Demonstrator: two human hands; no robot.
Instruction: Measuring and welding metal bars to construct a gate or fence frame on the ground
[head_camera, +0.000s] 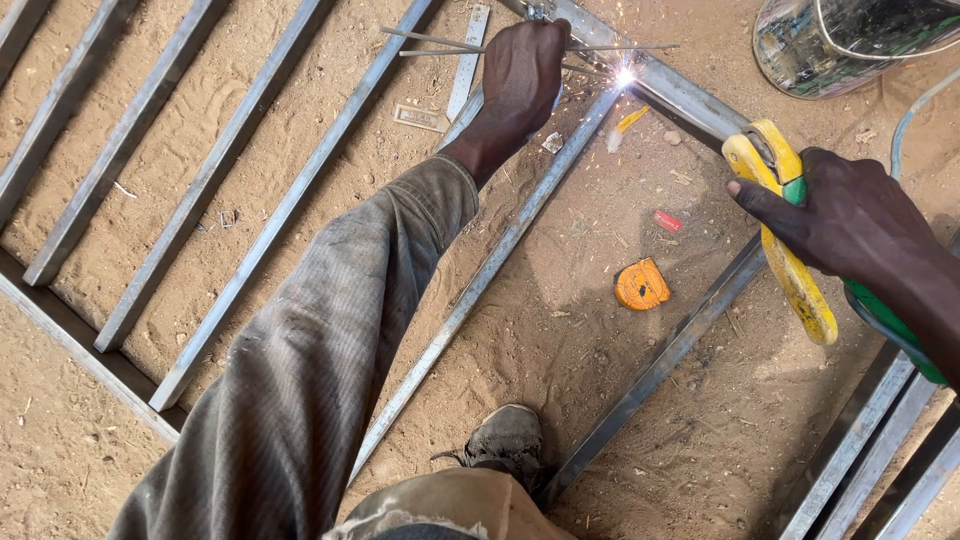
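The left hand (522, 75) is closing around a welding rod holder (540, 12) and a few thin spare rods (440, 42) — fingers wrapped tight, knuckles up — while the rod tip is sparking (626, 75) just past the fingertips, where a slim steel bar (500, 255) is meeting the wider frame bar (680, 95). The right hand (850, 215) is gripping a yellow-and-green tool (785, 235), fingers curled round its body, index finger lying along the yellow part; what kind of tool it is, I cannot tell. Risks, as I judge them: the bare left hand is sitting very near the arc, so spatter could be burning skin or the grey sleeve (330, 340). The loose rods pinched in the same fist could be touching the frame and arcing where not wanted. The bars are lying in loose sand (560, 330) — a nudge from the shoe (508, 435) could be shifting the joint before it sets. An orange tape measure (641, 284) is lying below the spark, inside the frame, within reach of hot droplets.
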